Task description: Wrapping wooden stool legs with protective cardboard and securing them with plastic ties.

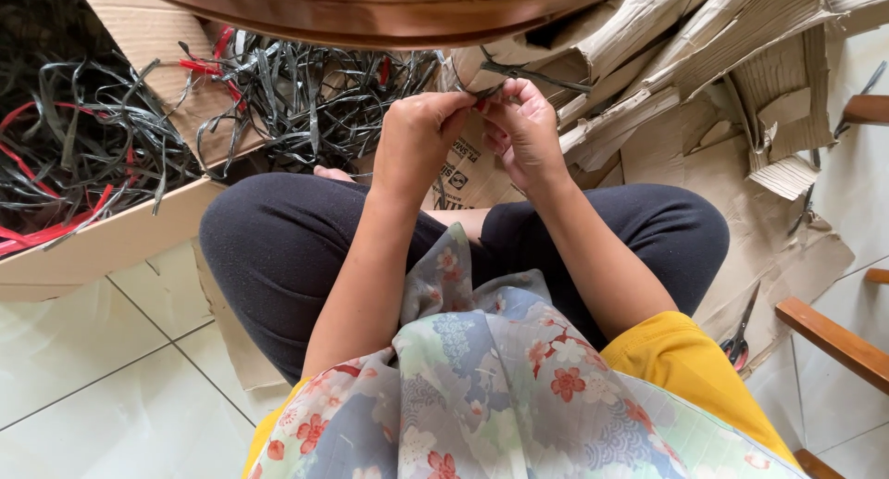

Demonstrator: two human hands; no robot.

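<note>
Both your hands met above your crossed legs: your left hand [419, 132] and right hand [520, 127] pinched a thin dark plastic strip [519, 74] between closed fingertips, just below the curved brown wooden rim [370, 16]. Behind lay a tangle of grey and red strips [278, 90], left of torn corrugated cardboard [685, 62]. Red-handled scissors [738, 342] rested on cardboard by your right knee.

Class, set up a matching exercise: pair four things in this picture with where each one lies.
Things:
1. scissors
2. black strips
3. red strips
4. thin dark strip

Places:
A. left edge, in the cardboard box
B. pinched between left hand and right hand
C. on cardboard, lower right
D. heaped beyond the knees

Pairs: 1-C, 2-D, 3-A, 4-B
</note>
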